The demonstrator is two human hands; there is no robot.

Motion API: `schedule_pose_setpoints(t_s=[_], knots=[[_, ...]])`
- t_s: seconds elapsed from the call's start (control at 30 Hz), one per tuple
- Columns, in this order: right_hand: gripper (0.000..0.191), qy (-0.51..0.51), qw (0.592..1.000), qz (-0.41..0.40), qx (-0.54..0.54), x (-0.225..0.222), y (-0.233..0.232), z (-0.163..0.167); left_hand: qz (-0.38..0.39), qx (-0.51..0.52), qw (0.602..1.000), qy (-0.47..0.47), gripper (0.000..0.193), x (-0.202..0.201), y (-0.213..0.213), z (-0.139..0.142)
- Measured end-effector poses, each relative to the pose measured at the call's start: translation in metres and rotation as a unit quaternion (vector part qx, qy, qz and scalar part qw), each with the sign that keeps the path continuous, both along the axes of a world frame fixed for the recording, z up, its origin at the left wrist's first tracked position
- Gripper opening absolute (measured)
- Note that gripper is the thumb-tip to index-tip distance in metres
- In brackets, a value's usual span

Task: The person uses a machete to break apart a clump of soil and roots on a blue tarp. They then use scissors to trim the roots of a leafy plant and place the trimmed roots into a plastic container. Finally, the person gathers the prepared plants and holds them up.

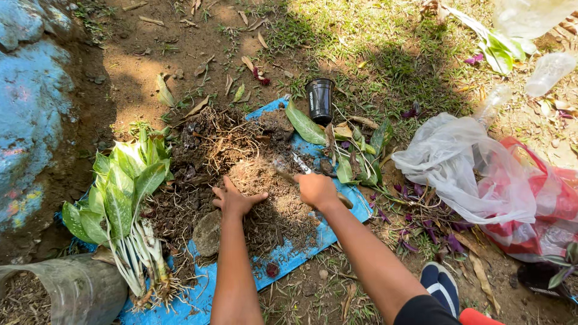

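From the head view, our left hand (233, 198) lies flat, fingers spread, pressing on the root clump (259, 180) that sits on the blue sheet (289, 256). Our right hand (317, 191) is clenched around the handle of a tool (299, 164), its blade pointing up-left into the same clump, just beside the left hand. A black pot (320, 99) stands beyond the clump; we cannot tell what it holds. A clear bag (457, 165) lies to the right, over a red bag (542, 204). Leafy plants (123, 192) lie at the sheet's left edge.
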State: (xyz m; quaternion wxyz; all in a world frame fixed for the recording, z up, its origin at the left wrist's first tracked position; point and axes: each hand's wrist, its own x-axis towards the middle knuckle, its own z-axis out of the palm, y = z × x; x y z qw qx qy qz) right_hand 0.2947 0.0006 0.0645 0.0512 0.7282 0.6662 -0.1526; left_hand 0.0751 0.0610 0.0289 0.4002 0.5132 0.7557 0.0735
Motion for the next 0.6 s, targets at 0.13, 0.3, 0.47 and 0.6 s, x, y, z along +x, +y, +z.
schedule_pose_setpoints(t_s=[0.13, 0.3, 0.47, 0.6], knots=[[0.041, -0.013, 0.999, 0.030, -0.027, -0.009, -0.006, 0.010, 0.004, 0.004, 0.999, -0.044, 0.123, 0.006, -0.007, -0.016], [0.032, -0.070, 0.994, 0.056, -0.066, -0.006, -0.006, 0.060, -0.035, 0.081, 0.991, -0.096, 0.109, -0.001, -0.010, -0.039], [0.052, -0.063, 0.989, 0.023, -0.132, 0.006, -0.008, 0.096, -0.038, 0.005, 0.998, -0.052, 0.119, -0.014, -0.009, -0.012], [0.063, -0.060, 0.988, 0.010, -0.140, 0.021, -0.012, 0.090, -0.077, -0.006, 0.995, -0.069, 0.147, 0.000, -0.034, 0.029]])
